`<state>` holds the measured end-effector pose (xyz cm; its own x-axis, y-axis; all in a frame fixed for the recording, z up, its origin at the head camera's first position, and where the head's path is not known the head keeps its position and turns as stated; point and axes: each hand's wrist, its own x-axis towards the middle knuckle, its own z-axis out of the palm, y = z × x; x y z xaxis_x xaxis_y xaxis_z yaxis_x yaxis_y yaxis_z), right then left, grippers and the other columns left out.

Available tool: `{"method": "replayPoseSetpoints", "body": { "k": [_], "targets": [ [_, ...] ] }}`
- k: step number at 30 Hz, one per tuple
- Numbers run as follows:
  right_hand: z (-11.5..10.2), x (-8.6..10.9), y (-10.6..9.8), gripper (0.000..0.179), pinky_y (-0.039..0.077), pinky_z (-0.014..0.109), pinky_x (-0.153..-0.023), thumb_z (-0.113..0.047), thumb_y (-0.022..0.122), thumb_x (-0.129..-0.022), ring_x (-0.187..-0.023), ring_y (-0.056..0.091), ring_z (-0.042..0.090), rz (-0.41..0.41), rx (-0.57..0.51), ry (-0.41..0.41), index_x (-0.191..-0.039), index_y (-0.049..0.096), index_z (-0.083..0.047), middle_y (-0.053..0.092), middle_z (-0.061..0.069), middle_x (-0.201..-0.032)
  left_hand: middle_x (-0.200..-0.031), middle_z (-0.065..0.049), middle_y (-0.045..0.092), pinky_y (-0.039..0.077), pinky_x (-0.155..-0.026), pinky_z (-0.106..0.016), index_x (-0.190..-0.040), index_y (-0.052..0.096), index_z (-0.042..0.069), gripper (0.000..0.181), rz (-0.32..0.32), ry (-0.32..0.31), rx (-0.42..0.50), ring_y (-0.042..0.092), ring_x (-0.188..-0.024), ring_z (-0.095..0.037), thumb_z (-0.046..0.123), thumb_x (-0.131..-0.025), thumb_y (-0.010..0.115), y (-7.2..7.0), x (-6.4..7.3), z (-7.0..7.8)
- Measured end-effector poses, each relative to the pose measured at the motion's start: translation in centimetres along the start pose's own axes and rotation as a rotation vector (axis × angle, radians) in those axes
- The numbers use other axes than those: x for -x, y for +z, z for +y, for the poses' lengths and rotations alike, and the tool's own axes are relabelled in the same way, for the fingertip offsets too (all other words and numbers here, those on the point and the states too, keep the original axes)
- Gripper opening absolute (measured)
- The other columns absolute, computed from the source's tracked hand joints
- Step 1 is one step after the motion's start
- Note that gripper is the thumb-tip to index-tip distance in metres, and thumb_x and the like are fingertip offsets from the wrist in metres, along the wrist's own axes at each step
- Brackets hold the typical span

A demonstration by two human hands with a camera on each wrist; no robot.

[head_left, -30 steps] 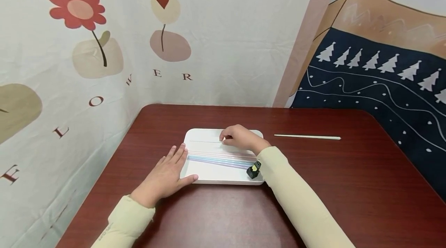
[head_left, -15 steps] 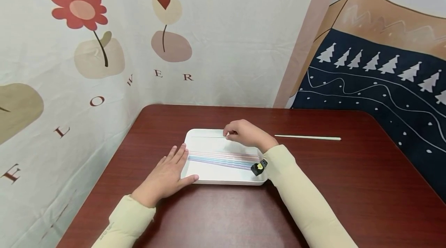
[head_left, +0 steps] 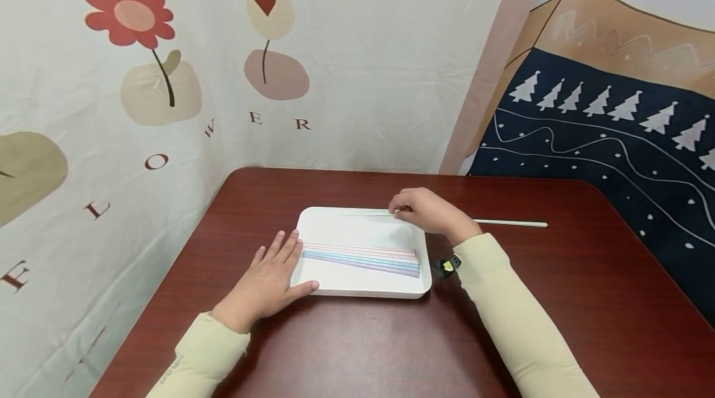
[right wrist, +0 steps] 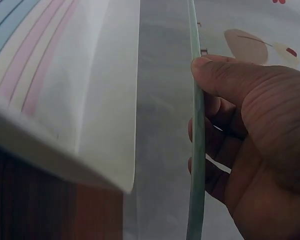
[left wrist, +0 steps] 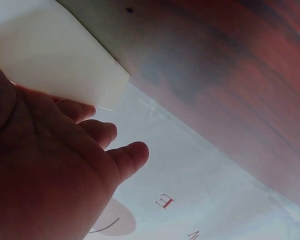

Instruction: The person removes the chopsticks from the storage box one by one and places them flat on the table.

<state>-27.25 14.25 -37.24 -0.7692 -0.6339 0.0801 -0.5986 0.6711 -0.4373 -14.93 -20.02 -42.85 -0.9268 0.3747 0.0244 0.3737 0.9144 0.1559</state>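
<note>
My left hand (head_left: 267,280) lies with fingers spread on the left rim of a white rectangular tray (head_left: 363,292). In the left wrist view its fingers (left wrist: 131,155) reach along the tray's outer wall. Inside the tray, several thin pink, blue and purple paper strips (head_left: 363,259) lie side by side. My right hand (head_left: 429,210), over the tray's back right corner, pinches a pale green paper strip (right wrist: 197,150) between thumb and fingers. In the right wrist view that strip stands apart from the tray wall.
Another pale green strip (head_left: 511,223) lies on the dark red table (head_left: 368,348) to the right of the tray, its left end hidden behind the right hand. A printed cloth (head_left: 363,75) hangs behind the table. A black wrist camera (head_left: 445,267) sits below the right sleeve.
My right hand has moved right and slightly back, drawing the pale green strip from over the tray's middle toward its back right corner. The left hand stays on the rim.
</note>
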Motion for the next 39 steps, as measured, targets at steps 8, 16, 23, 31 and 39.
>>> {"method": "replayPoseSetpoints", "body": {
  "k": [8, 16, 23, 31, 39],
  "targets": [
    [2.0, 2.6, -1.2, 0.015, 0.053, 0.035, -0.084, -0.008, 0.068, -0.094, -0.092, 0.06, 0.016, 0.067, 0.0, 0.03, -0.105, 0.075, -0.015, 0.067, -0.003, -0.102, -0.163, -0.016, 0.017, 0.018, -0.112, -0.064, -0.153, 0.031, -0.003, 0.099, 0.001, 0.002, 0.007, 0.012, -0.149, -0.04, 0.074, -0.092, 0.043, 0.0, 0.0, 0.0],
    [4.3, 5.9, -2.8, 0.012, 0.051, 0.037, -0.08, -0.008, 0.068, -0.094, -0.087, 0.058, 0.017, 0.12, 0.024, 0.086, -0.102, 0.074, -0.014, 0.067, -0.002, -0.097, -0.162, -0.023, 0.014, 0.019, -0.112, -0.063, -0.154, 0.022, -0.007, 0.106, 0.005, -0.035, 0.023, 0.012, -0.148, -0.043, 0.073, -0.09, 0.047, 0.0, 0.0, 0.1],
    [7.4, 9.3, -3.7, 0.01, 0.049, 0.04, -0.079, -0.007, 0.067, -0.094, -0.084, 0.055, 0.016, 0.147, 0.053, 0.091, -0.098, 0.073, -0.013, 0.065, -0.002, -0.092, -0.16, -0.025, 0.017, 0.02, -0.111, -0.064, -0.154, 0.02, -0.008, 0.114, 0.001, -0.082, 0.02, 0.012, -0.147, -0.045, 0.079, -0.086, 0.047, -0.3, 0.0, 0.1],
    [11.4, 12.3, -3.4, 0.009, 0.048, 0.041, -0.078, -0.004, 0.067, -0.094, -0.083, 0.054, 0.018, 0.135, 0.083, 0.155, -0.096, 0.071, -0.011, 0.063, -0.003, -0.092, -0.159, -0.025, 0.022, 0.02, -0.11, -0.065, -0.154, 0.022, -0.006, 0.112, -0.014, -0.097, 0.034, 0.014, -0.147, -0.046, 0.077, -0.085, 0.051, -0.4, 0.1, 0.0],
    [13.5, 13.6, -2.8, 0.008, 0.047, 0.043, -0.079, -0.004, 0.067, -0.093, -0.083, 0.053, 0.02, 0.121, 0.07, 0.207, -0.095, 0.07, -0.011, 0.063, -0.001, -0.091, -0.148, -0.035, 0.035, 0.032, -0.106, -0.06, -0.155, 0.014, -0.007, 0.118, -0.096, -0.12, 0.132, 0.034, -0.135, -0.055, 0.082, -0.084, 0.045, -0.4, 0.2, 0.0]
  ]
}}
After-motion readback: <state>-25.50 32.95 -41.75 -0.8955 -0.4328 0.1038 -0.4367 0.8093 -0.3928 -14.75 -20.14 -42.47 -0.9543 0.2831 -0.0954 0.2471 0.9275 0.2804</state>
